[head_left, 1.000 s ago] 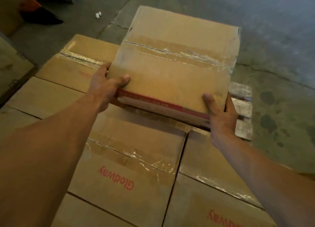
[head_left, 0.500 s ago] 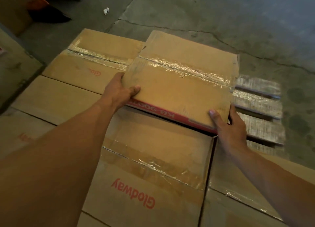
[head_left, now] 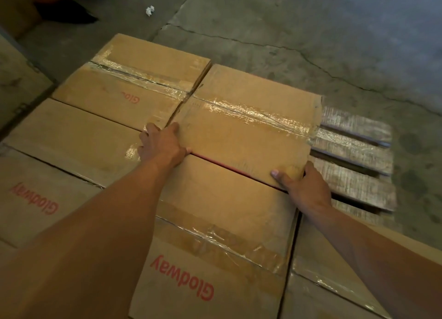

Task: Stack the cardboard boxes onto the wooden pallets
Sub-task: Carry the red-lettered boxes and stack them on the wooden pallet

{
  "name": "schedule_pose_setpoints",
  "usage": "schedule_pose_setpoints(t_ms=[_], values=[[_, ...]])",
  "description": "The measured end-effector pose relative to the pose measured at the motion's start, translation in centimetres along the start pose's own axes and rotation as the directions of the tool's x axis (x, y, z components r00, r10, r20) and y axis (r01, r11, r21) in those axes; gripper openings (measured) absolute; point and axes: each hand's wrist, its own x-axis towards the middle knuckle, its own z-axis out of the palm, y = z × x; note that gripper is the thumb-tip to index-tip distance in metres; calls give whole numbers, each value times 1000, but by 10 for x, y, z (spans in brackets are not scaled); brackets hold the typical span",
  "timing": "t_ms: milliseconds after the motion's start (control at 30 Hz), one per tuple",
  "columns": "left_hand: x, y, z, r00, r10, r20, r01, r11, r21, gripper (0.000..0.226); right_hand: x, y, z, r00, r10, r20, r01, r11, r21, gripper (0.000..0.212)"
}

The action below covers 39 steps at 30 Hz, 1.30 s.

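Note:
A taped cardboard box (head_left: 248, 127) sits low in the far row of the stack, level with the other Glodway boxes (head_left: 215, 223). Its near edge shows a red strip. My left hand (head_left: 162, 146) holds its near left corner, with fingers along the seam to the neighbouring box (head_left: 134, 84). At the near right corner my right hand (head_left: 305, 187) grips the box, thumb on top and fingers round the side. To the right, the wooden pallet (head_left: 354, 151) shows bare slats wrapped in film.
Cracked concrete floor (head_left: 311, 31) lies beyond and to the right of the pallet. A crumpled white scrap (head_left: 150, 10) lies on the floor at the back. A dark object (head_left: 67, 12) and another carton (head_left: 19, 84) stand at the left.
The box has come down from the air into the gap in the far row, beside the far left box. Both hands went down with it and kept their hold on its near corners.

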Motion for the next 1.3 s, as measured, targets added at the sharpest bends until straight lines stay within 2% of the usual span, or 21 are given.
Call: schedule_pose_setpoints(t_ms=[167,267,367,467,567,800,933,1100,1200,1300], values=[[-3,6,-4,1000,-17,5,17,998,57,63,2,-1,-1,999,29,18,-28,998,-51,95],[-11,9,-4,1000,-29,13,27,994,104,55,2,-5,-5,998,57,37,-50,987,-154,98],[-30,11,2,996,45,-79,-35,992,117,44,-3,-7,-16,998,27,50,-16,978,-206,95],[-62,23,10,969,197,-150,-182,977,108,51,-17,0,-40,997,-34,-76,24,991,-131,86],[-95,62,17,926,353,-132,-347,935,69,63,-31,24,-81,968,-2,-251,-3,1000,-19,76],[-189,234,53,730,683,18,-683,730,33,61,-50,117,-215,871,163,-463,-148,987,69,68],[-251,336,87,619,780,93,-785,618,39,66,-65,192,-289,810,260,-526,-240,965,109,66],[-326,443,149,448,867,218,-887,461,-13,66,-103,301,-357,714,466,-522,-417,883,217,65],[-369,493,191,348,892,288,-928,372,-31,70,-136,364,-372,619,597,-510,-506,800,323,66],[-409,531,234,268,904,331,-952,303,-55,73,-165,418,-363,459,742,-488,-583,666,465,67]])
